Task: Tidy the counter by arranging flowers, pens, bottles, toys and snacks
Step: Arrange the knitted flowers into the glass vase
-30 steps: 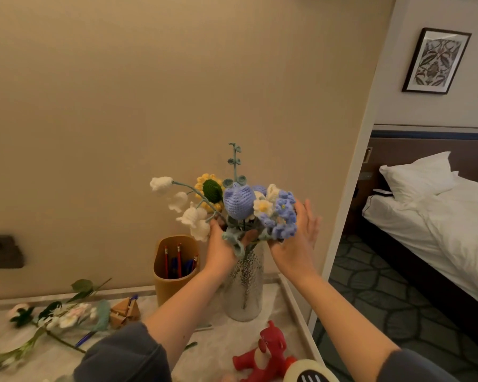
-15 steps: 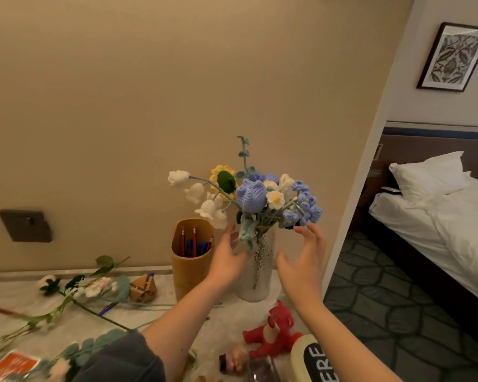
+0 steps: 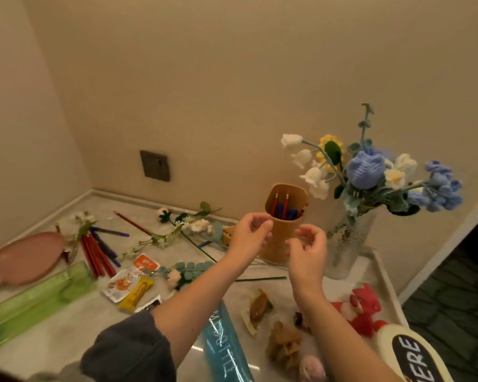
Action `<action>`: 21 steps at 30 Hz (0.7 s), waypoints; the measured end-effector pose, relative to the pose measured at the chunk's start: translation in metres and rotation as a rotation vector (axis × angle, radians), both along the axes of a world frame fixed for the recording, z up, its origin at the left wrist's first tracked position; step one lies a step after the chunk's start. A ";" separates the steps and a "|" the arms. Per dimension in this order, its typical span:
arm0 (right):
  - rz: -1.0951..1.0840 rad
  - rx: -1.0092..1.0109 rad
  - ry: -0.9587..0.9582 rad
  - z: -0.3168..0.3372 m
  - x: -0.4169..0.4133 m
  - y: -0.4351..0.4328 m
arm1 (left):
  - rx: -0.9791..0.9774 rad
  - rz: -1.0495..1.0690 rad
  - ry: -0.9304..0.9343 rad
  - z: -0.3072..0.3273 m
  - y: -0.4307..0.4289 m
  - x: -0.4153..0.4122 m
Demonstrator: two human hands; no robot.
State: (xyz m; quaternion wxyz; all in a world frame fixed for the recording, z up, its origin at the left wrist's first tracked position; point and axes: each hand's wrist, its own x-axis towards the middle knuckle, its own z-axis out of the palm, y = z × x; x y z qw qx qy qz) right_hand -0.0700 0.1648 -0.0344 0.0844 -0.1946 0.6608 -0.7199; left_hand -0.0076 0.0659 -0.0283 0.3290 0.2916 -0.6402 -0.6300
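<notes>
flowers partly sorted: crochet bouquet upright in the glass vase at the right rear of the counter, looking settled. just left of it, tan pen holder with a few red pencils and blue pens already inside. left hand and right hand both in front of that holder, fingers loosely curled, nothing visibly held. left fingertips close by the holder's rim, contact impossible to tell.

plenty left, judging by the spread. loose flower stems lying flat across the middle, a round-leaved sprig nearer, none in a vase. bundle of red pencils and purple pens loose on the left, beside a pink plate. one stray pencil apart, near the back wall. green bottle and blue bottle both on their sides. white bottle at the near right corner, cut off by the frame. snack packets scattered mid-counter, another wrapped snack near the right forearm. red plush toy lying near the vase's foot, brown furry toy at the near edge.

judged well short of halfway: one bouquet placed, some pens stowed. likely next: gathering the loose pens into the holder, or lifting the stray stems.
</notes>
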 end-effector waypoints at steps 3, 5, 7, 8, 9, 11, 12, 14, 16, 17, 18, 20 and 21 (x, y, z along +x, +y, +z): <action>0.088 0.050 -0.002 -0.007 0.023 -0.025 | 0.013 0.063 -0.014 -0.007 -0.027 0.038; 0.147 0.087 0.006 -0.010 0.038 -0.043 | 0.003 0.115 -0.044 -0.014 -0.045 0.064; 0.182 0.104 0.019 -0.012 0.051 -0.062 | 0.020 0.158 -0.059 -0.021 -0.063 0.086; 0.197 0.111 0.028 -0.014 0.057 -0.072 | 0.026 0.174 -0.065 -0.026 -0.072 0.097; 0.211 0.122 0.033 -0.016 0.062 -0.082 | 0.027 0.187 -0.080 -0.031 -0.082 0.107; 0.239 0.160 0.043 -0.022 0.073 -0.101 | 0.023 0.193 -0.126 -0.039 -0.101 0.125; 0.253 0.186 0.050 -0.025 0.077 -0.110 | 0.025 0.195 -0.144 -0.042 -0.111 0.133; 0.274 0.235 0.059 -0.034 0.084 -0.127 | 0.025 0.199 -0.174 -0.049 -0.130 0.146; 0.276 0.296 0.083 -0.043 0.086 -0.143 | 0.027 0.190 -0.207 -0.056 -0.150 0.154; 0.268 0.345 0.106 -0.048 0.085 -0.149 | 0.033 0.181 -0.219 -0.059 -0.159 0.157; 0.260 0.414 0.137 -0.054 0.083 -0.155 | 0.040 0.166 -0.227 -0.063 -0.167 0.157; 0.248 0.584 0.217 -0.065 0.078 -0.165 | 0.044 0.122 -0.262 -0.070 -0.181 0.152; 0.237 0.671 0.269 -0.070 0.075 -0.168 | 0.042 0.095 -0.286 -0.073 -0.185 0.148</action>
